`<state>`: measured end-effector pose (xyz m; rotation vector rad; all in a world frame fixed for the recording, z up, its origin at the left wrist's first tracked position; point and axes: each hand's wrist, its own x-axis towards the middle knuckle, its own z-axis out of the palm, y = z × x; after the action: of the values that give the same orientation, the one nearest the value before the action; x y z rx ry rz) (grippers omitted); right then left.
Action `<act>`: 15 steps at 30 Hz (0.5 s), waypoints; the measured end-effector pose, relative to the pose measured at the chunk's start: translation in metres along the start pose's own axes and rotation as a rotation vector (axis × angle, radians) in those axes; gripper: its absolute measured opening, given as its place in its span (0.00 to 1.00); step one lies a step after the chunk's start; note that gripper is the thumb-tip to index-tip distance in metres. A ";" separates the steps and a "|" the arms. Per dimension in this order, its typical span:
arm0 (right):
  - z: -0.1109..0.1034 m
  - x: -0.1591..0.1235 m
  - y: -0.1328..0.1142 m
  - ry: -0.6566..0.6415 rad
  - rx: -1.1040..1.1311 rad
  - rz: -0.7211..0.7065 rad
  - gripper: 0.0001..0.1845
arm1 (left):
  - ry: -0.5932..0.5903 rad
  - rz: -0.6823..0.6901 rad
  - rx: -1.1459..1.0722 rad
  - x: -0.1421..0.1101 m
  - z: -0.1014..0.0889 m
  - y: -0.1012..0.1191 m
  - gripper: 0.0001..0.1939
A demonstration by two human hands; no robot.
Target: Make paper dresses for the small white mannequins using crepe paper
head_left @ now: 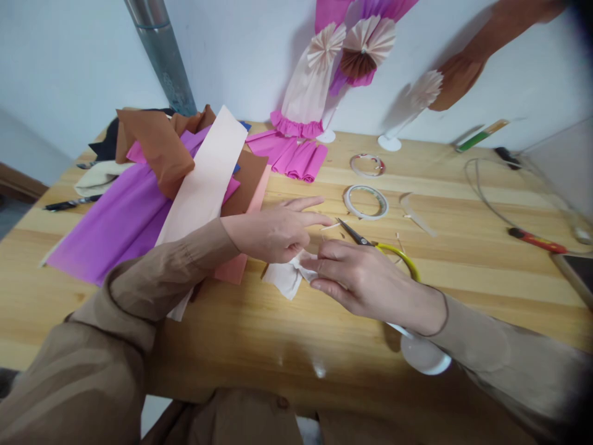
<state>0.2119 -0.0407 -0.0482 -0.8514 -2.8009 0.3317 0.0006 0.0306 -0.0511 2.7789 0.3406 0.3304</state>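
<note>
Low over the table, a small gathered piece of white crepe paper [283,278] lies between my hands, pinched in at its middle. My left hand [273,232] reaches over it from above; its thumb and a curled finger press on the gathered part, while two fingers stretch to the right. With bent fingers, my right hand [361,275] pinches the paper's right side, and the exact grip is partly hidden. Scissors [354,232] with yellow handles lie just behind my right hand. Beneath my right wrist is a white stand with a round base [424,355].
Purple paper [115,216], a pale pink strip [204,179] and brown sheets pile up on the left. Rolled pink paper [301,161] and tape rolls [365,203] lie farther back. Paper-decorated stands [303,93] are by the wall, left of a red-handled tool [535,241] and a cable.
</note>
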 end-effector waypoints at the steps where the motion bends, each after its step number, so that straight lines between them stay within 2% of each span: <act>1: 0.000 0.000 0.000 -0.012 -0.002 0.006 0.15 | 0.001 -0.007 0.013 -0.001 0.001 0.000 0.11; 8: -0.001 0.002 -0.002 -0.039 -0.024 0.012 0.15 | 0.039 -0.008 0.104 -0.001 -0.001 0.006 0.08; 15: 0.000 0.002 -0.003 -0.045 -0.037 0.002 0.15 | -0.012 -0.010 0.283 0.002 -0.002 0.015 0.06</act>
<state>0.2082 -0.0418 -0.0475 -0.8650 -2.8564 0.3038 0.0051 0.0181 -0.0440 3.0527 0.4288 0.2822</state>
